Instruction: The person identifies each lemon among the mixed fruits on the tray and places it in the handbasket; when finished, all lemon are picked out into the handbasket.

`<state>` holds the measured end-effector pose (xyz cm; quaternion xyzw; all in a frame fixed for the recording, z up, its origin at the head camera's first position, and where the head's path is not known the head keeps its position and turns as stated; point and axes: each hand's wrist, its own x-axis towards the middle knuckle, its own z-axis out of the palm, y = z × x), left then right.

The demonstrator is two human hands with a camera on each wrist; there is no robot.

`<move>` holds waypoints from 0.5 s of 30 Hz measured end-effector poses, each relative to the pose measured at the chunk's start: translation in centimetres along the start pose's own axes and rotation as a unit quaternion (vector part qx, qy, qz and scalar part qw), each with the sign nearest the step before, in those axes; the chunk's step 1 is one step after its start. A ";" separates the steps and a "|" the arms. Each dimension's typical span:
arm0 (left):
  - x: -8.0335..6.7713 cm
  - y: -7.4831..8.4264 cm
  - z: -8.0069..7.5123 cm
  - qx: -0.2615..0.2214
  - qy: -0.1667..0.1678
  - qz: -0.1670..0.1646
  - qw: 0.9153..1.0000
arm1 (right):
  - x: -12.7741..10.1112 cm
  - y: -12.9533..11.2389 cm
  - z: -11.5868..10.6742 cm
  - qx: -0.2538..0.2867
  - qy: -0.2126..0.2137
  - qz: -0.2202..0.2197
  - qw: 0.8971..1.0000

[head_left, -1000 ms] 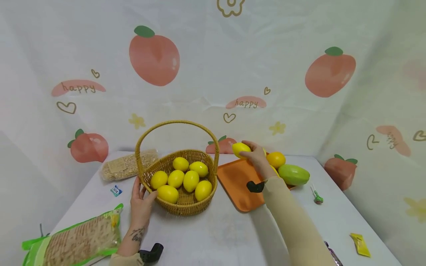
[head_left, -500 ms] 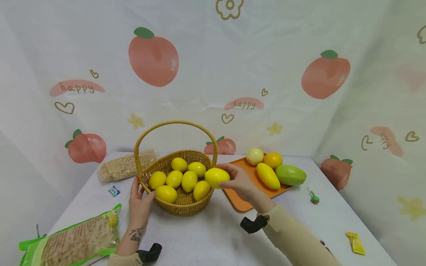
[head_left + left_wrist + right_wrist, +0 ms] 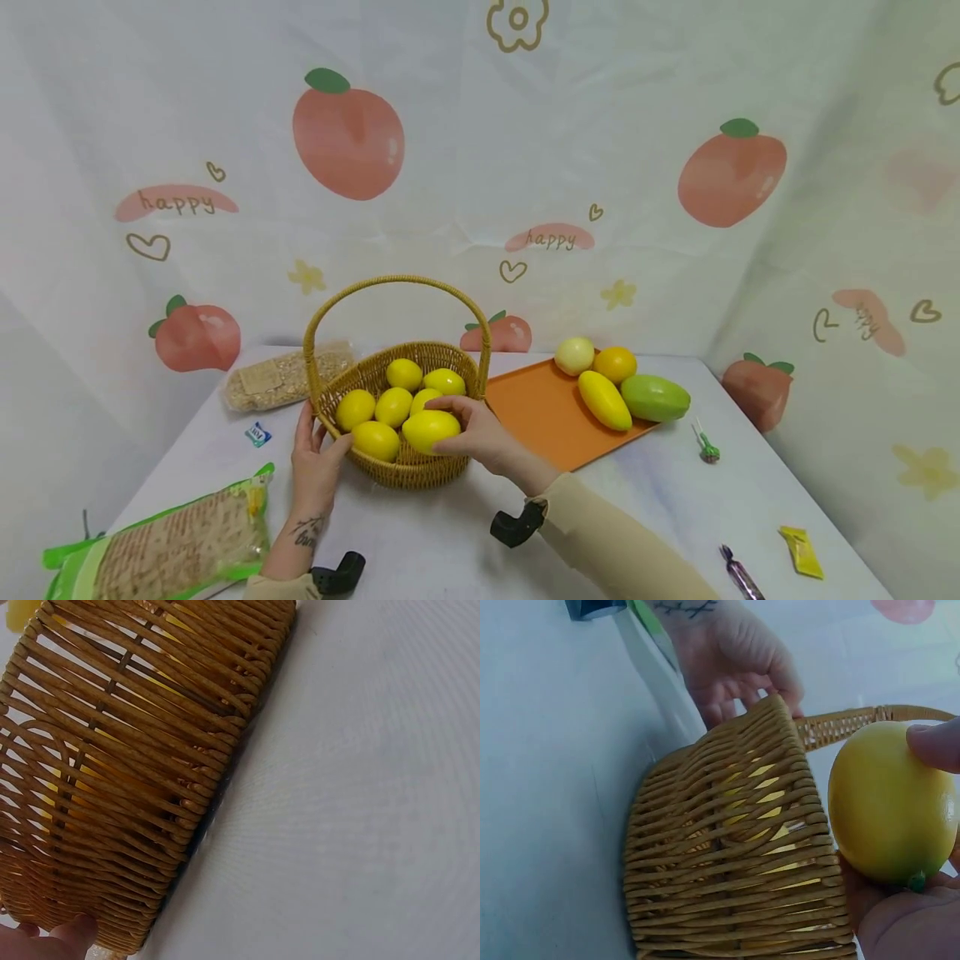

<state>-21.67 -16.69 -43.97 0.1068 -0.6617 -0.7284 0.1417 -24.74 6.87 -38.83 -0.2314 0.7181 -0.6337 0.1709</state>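
A wicker basket (image 3: pixel 408 477) with a tall arched handle stands upright on the table, holding several yellow lemons (image 3: pixel 375 441). My left hand (image 3: pixel 315 477) grips its left side, thumb at the rim and fingers against the outer wall. In the left wrist view, fingertips (image 3: pixel 75 931) touch the woven wall (image 3: pixel 127 742). Over the basket's front right, my right hand (image 3: pixel 486 437) pinches another lemon (image 3: pixel 431 432) between thumb and fingers. The right wrist view shows that lemon (image 3: pixel 889 806) just beyond the rim, its green stem end visible. It hides part of the lemons behind it.
Right of the basket lies an orange tray (image 3: pixel 528 408) bearing a pale round fruit (image 3: pixel 574 357), an orange (image 3: pixel 616 364), a long yellow fruit (image 3: pixel 604 401) and a green papaya-like fruit (image 3: pixel 656 397). Grain bags (image 3: pixel 180 533) lie left; wrapped candies (image 3: pixel 801 551) and a lollipop (image 3: pixel 708 447) sit right.
My right hand has carried the lemon leftward and down, from above the tray to over the basket. The left hand keeps its grip, and the basket has stayed put.
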 end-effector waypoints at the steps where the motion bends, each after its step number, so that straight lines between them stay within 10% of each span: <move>1: 0.0 0.0 0.0 0.001 0.001 0.000 1.000 | 0.1 0.1 0.0 -0.002 0.003 0.000 1.000; 15: 0.0 1.1 0.3 0.034 0.037 0.031 0.998 | -1.4 -0.5 -2.6 0.026 0.028 -0.041 0.998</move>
